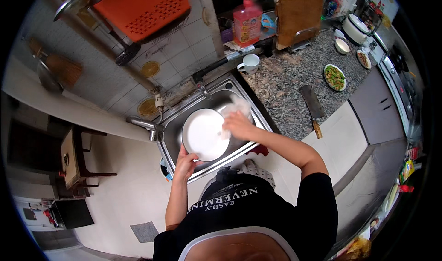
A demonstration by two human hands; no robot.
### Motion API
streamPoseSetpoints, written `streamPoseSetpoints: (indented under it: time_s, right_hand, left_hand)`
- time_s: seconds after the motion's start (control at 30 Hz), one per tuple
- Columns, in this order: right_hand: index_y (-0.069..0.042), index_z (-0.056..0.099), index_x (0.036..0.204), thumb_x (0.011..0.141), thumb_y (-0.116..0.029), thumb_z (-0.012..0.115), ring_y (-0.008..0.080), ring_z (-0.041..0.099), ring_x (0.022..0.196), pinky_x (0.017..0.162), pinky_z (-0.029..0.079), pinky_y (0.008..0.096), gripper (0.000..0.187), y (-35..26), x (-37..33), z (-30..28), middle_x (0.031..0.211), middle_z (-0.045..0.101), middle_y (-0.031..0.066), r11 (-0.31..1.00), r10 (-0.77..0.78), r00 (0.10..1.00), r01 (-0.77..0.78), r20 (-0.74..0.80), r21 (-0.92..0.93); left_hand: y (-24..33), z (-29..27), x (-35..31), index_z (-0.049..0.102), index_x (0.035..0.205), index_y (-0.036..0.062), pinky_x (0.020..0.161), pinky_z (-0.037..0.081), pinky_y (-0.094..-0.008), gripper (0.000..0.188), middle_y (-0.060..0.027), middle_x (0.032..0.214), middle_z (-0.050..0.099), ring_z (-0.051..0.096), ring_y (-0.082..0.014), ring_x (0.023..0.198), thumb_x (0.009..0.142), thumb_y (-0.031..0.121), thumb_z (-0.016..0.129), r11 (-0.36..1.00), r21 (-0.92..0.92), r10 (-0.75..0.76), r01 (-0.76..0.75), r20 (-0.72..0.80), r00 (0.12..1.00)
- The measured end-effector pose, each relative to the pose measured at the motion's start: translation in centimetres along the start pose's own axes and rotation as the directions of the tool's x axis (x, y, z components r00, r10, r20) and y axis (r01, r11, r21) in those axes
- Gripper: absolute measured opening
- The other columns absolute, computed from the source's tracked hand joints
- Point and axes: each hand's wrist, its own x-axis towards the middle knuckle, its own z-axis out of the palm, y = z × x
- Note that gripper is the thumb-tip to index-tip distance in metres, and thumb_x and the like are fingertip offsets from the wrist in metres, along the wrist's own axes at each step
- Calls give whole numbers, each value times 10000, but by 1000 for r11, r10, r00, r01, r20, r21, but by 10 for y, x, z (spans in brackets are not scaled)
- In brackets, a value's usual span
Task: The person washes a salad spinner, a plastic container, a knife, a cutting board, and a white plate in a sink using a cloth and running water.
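Over a steel sink I hold a round white plate with a dark rim, its white face turned up. My left hand grips the plate's near left edge, thumb on top. My right hand is closed on a whitish cloth at the plate's right side. Motion blurs the cloth, and I cannot tell whether it touches the plate. A steel faucet reaches over the sink's left edge, and a second tap stands behind it.
Right of the sink, the granite counter holds a white mug, a cleaver, a plate of green food and a wooden cutting board. A pink pump bottle stands behind. An orange basket and ladles hang at upper left.
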Motion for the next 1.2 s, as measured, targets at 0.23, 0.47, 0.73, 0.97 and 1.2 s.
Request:
streamPoseSetpoints:
  time_s: [0.23, 0.47, 0.73, 0.97, 1.2]
  right_hand:
    - [-90, 586, 827, 685, -87, 528, 293, 484, 863, 742, 357, 408, 153, 97, -50, -64, 860, 556, 117, 769, 633, 770, -637, -83, -52]
    - [-70, 477, 1077, 713, -276, 603, 294, 481, 945, 803, 376, 395, 436, 115, -114, -59, 995, 527, 165, 685, 717, 692, -676, 86, -271]
    - [-19, 397, 1083, 823, -341, 508, 139, 510, 529, 508, 416, 282, 429, 14, -90, -85, 650, 541, 66, 152, 433, 668, -716, 605, 682]
    - [-35, 484, 937, 822, -296, 534, 111, 535, 616, 533, 427, 261, 290, 17, -142, -109, 673, 555, 44, 208, 606, 515, -839, 607, 503]
    - [-33, 468, 890, 639, -386, 691, 302, 530, 718, 642, 433, 389, 487, 102, -268, -102, 854, 533, 141, 358, 916, 382, -915, -120, -185]
  left_hand:
    - [3, -19, -26, 309, 1192, 33, 642, 540, -456, 577, -182, 1085, 463, 551, -321, 903, 632, -75, 400, 994, -104, -42, 36, -58, 997]
    - [-33, 10, -29, 301, 1203, -2, 750, 444, -597, 608, -208, 1155, 430, 493, -405, 997, 610, -46, 429, 916, -386, -127, 109, -22, 992]
    - [-64, 60, -7, 309, 1217, -14, 746, 484, -514, 606, -207, 1137, 458, 521, -370, 977, 625, -24, 443, 910, -314, -227, 271, 169, 959]
    - [-85, 75, 24, 207, 1284, 81, 752, 483, -512, 675, -197, 1205, 403, 514, -361, 996, 658, -61, 413, 850, -235, -346, 472, 427, 835]
    - [-89, 118, 55, 184, 1288, 180, 748, 465, -550, 686, -148, 1265, 336, 449, -368, 1072, 681, -52, 407, 880, -291, -256, 376, 378, 890]
